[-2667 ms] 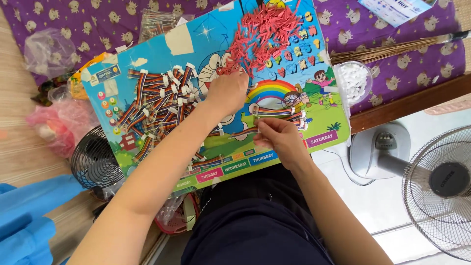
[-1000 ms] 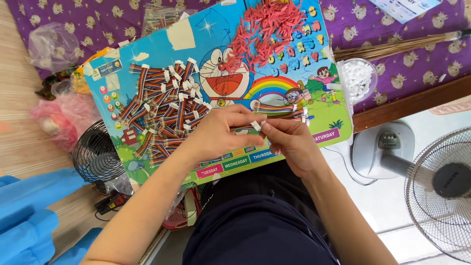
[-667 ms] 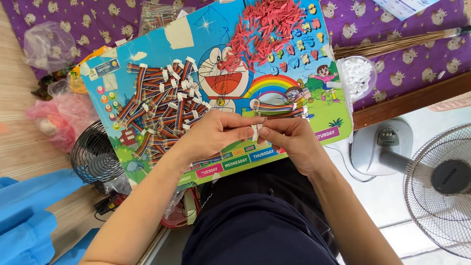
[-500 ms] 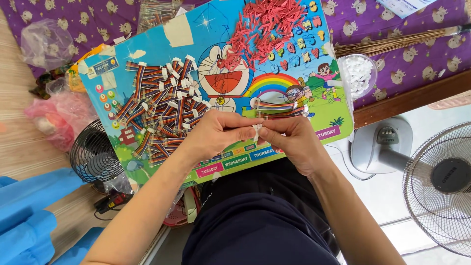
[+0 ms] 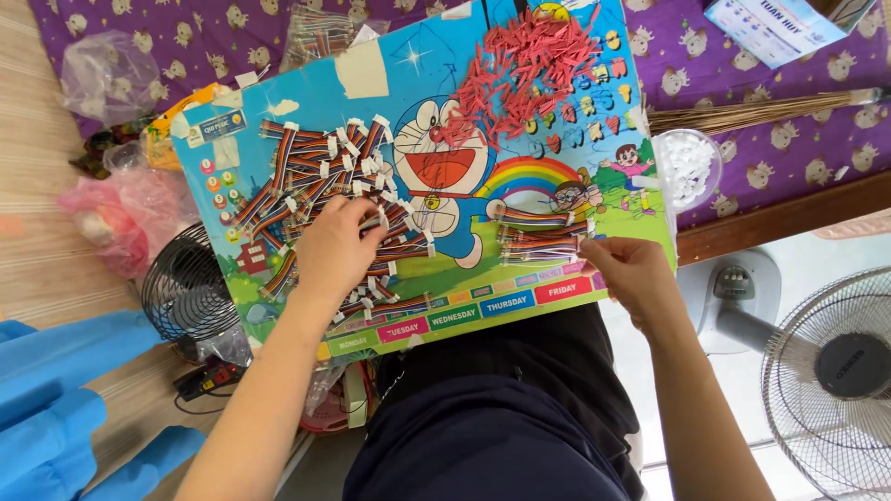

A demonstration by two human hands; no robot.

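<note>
Purple cloth (image 5: 761, 139) w/ a small animal print fills the top of the frame, and the biggest thing on it is a bright cartoon board (image 5: 408, 278), tilted, resting across the person's lap at centre. Lower left corner holds blue plastic (image 5: 56, 408); right edge has a white standing fan (image 5: 835, 371), and a small dark fan (image 5: 190, 288) peeks out from under the board's left edge. Pink plastic bag (image 5: 130, 218) sits at mid left, a clear bag (image 5: 107, 74) at upper left. On the board, upper centre-right, lies a heap of small red pieces (image 5: 520, 70). Left-centre of the board has a loose pile of rainbow ribbon cables (image 5: 316, 181) w/ white end connectors. Small neat stack of the same cables (image 5: 538, 237) lies at the board's right-centre, just above the row of weekday labels. Round clear tub of white bits (image 5: 687, 167) sits just off the board's right edge, near a bundle of thin sticks (image 5: 752, 111). Left hand (image 5: 334, 250) lies palm down on the loose pile, fingers (image 5: 367, 218) curled onto 1 or 2 cables; can't tell if it actually grips any. Right hand (image 5: 631, 274) rests at the board's right edge, fingertips touching the stack's connector ends, fingers bent but pinching nothing visible.
</note>
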